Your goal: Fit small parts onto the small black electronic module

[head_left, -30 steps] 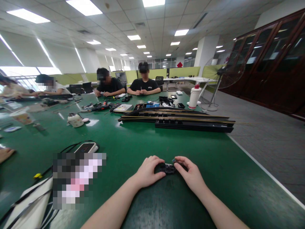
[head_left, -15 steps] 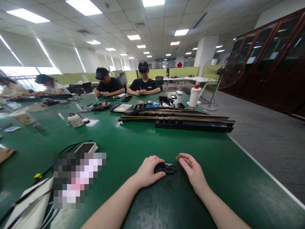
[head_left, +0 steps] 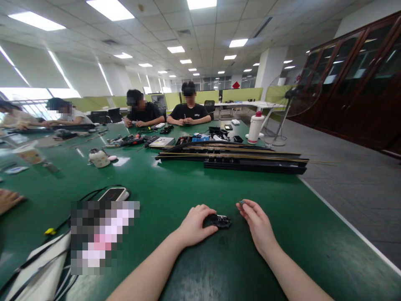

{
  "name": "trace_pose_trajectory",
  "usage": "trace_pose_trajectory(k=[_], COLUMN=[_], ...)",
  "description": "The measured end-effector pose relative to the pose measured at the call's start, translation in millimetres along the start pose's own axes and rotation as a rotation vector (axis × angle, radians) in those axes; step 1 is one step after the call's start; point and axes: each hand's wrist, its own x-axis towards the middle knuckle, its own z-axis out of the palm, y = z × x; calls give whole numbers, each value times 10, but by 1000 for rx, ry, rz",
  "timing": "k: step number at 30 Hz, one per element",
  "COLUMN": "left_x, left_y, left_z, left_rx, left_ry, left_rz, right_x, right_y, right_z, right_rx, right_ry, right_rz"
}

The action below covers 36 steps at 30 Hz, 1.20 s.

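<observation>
A small black electronic module [head_left: 221, 221] lies on the green table [head_left: 175, 188] right in front of me. My left hand [head_left: 196, 224] is curled over its left end and holds it down. My right hand [head_left: 257, 223] sits a little to the right of the module, apart from it. Its thumb and fingertips pinch a tiny grey part [head_left: 242, 202].
Long black rails with thin brass rods [head_left: 244, 159] lie across the table's middle. A phone on a cable [head_left: 113, 194] and a blurred-out patch are at my left. A white bottle [head_left: 255, 127] stands far right. Several people sit at the far end. The table's right edge runs close by.
My right hand has come off the module and drawn up and to the right, carrying the tiny part with it. My left hand has stayed on the module.
</observation>
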Motion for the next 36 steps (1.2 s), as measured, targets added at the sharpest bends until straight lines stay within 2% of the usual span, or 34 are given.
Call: trace_pose_trajectory(k=[16, 29, 36], left_x=[3, -2, 6], left_y=[-12, -1, 6], left_z=[5, 5, 4], left_rx=[8, 1, 7], left_ry=[3, 6, 1], left_rz=[8, 7, 0], right_x=[-40, -16, -36], right_y=[-129, -48, -68], right_z=[64, 20, 40], right_rx=[60, 28, -70], right_ry=[57, 21, -30], right_rz=[61, 43, 3])
